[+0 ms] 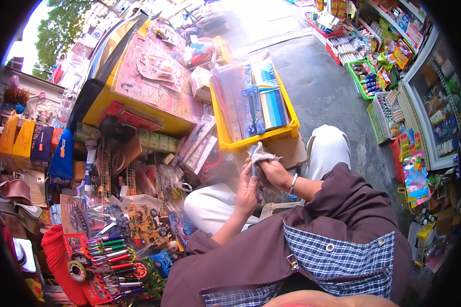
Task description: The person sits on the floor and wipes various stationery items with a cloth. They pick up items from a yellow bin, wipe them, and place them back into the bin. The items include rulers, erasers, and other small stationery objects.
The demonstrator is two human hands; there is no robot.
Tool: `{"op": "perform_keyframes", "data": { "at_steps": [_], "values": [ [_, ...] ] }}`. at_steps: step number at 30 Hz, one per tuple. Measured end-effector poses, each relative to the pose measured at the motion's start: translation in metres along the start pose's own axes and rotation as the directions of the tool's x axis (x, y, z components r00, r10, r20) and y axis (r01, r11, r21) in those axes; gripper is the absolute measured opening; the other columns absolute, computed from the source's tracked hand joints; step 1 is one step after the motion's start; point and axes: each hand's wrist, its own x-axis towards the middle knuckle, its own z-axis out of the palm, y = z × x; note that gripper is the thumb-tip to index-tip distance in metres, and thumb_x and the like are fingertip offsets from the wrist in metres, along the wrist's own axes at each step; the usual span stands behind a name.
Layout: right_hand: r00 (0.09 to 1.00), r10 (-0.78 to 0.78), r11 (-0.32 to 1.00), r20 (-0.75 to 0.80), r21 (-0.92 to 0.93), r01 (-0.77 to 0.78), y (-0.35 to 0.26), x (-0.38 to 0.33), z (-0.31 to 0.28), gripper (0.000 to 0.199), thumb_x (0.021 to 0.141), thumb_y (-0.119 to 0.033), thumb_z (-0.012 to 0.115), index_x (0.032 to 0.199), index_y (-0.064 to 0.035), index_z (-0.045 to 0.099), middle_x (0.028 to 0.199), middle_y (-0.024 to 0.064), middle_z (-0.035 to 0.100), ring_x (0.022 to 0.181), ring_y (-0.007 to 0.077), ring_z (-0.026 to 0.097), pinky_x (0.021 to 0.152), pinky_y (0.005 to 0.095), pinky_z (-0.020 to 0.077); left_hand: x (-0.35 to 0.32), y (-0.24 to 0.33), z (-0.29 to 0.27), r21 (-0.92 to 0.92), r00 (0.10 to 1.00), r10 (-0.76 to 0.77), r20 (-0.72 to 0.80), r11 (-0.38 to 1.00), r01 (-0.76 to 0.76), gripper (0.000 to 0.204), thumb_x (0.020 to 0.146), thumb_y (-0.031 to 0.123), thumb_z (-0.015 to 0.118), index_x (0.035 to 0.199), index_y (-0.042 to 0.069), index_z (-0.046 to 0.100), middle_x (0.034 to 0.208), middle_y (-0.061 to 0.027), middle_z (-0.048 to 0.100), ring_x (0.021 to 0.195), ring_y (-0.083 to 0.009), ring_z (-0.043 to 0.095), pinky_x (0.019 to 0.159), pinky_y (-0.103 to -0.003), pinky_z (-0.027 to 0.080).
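Note:
My left hand (247, 192) and my right hand (273, 171) meet above my knees, just below a yellow crate (225, 134). The right hand grips a crumpled grey-white cloth (261, 153) and wears a silver bangle (292, 185) at the wrist. The left hand holds a slim flat item, mostly hidden between both palms; I cannot tell what it is. My brown sleeves and white trousers (210, 204) fill the lower middle.
The yellow crate holds packs of pens and coloured paper (271, 100). A yellow box with pink sticker sheets (153, 77) stands to the left. Bagged toys and a card of pens (110, 256) pile at lower left. Snack baskets (366, 77) and a glass cabinet (435, 107) line the right.

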Motion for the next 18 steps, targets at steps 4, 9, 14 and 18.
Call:
{"op": "perform_keyframes", "data": {
  "at_steps": [4, 9, 14, 18],
  "values": [
    [0.996, 0.063, 0.99, -0.06, 0.133, -0.055, -0.006, 0.003, -0.003, 0.037, 0.101, -0.029, 0.033, 0.118, -0.0004, 0.049, 0.107, 0.0118, 0.061, 0.098, 0.0187, 0.06, 0.088, 0.0317, 0.0485, -0.011, 0.004, 0.002, -0.089, 0.992, -0.119, 0.045, 0.988, 0.123, 0.033, 0.101, 0.027, 0.034, 0.127, 0.007, 0.036, 0.086, -0.0053, 0.054, 0.048, -0.0067, 0.044, 0.043, -0.019, 0.038],
    [1.0, 0.018, 0.988, -0.025, 0.152, -0.015, -0.009, 0.006, -0.008, 0.037, 0.101, -0.031, 0.035, 0.118, -0.0008, 0.049, 0.108, 0.0122, 0.061, 0.101, 0.0206, 0.06, 0.09, 0.0327, 0.0473, -0.01, 0.003, 0.006, -0.126, 0.989, -0.146, 0.034, 0.981, 0.149, 0.029, 0.101, 0.032, 0.034, 0.114, 0.008, 0.041, 0.076, -0.0036, 0.051, 0.046, -0.0083, 0.044, 0.042, -0.019, 0.037],
    [0.998, 0.022, 0.997, 0.063, 0.068, -0.027, -0.008, -0.004, 0.002, 0.038, 0.1, -0.033, 0.038, 0.121, -0.0033, 0.048, 0.112, 0.0114, 0.059, 0.103, 0.0185, 0.059, 0.088, 0.0302, 0.0482, 0.003, 0.007, 0.008, -0.081, 1.0, -0.016, -0.003, 0.997, 0.016, 0.032, 0.101, 0.036, 0.033, 0.109, 0.008, 0.045, 0.076, -0.0033, 0.051, 0.047, -0.0084, 0.044, 0.041, -0.018, 0.035],
    [0.999, 0.023, 0.992, 0.047, 0.121, -0.029, -0.015, -0.004, 0.0, 0.035, 0.1, -0.029, 0.037, 0.12, -0.0027, 0.048, 0.113, 0.0119, 0.059, 0.103, 0.0191, 0.058, 0.088, 0.0305, 0.0482, 0.003, 0.013, 0.005, -0.092, 0.991, -0.135, 0.004, 0.987, 0.135, 0.035, 0.1, 0.038, 0.034, 0.107, 0.006, 0.047, 0.072, -0.0022, 0.05, 0.048, -0.0092, 0.044, 0.043, -0.02, 0.037]
  ]
}}
